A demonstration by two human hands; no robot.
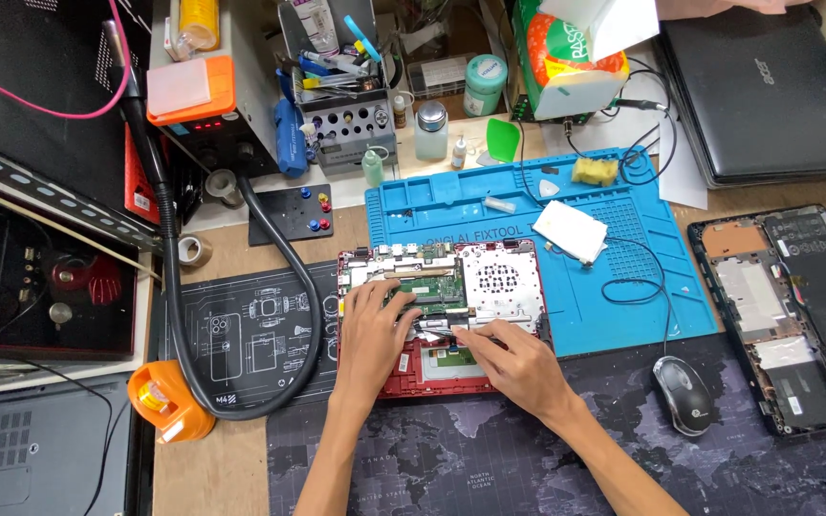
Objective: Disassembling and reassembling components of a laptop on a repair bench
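Head view: an opened red laptop (442, 315) lies on the worktop (241, 459), partly on a blue repair mat (623, 296). The left hand (370, 334) rests flat on its circuit board, fingers spread, gripping nothing. The right hand (513, 358) pinches a thin part by the board. Behind, a grey tool rack (346, 115) holds tweezers and screwdrivers.

Opened laptop (489, 287) on repair mat (614, 287); mouse (684, 394) right, before mat.
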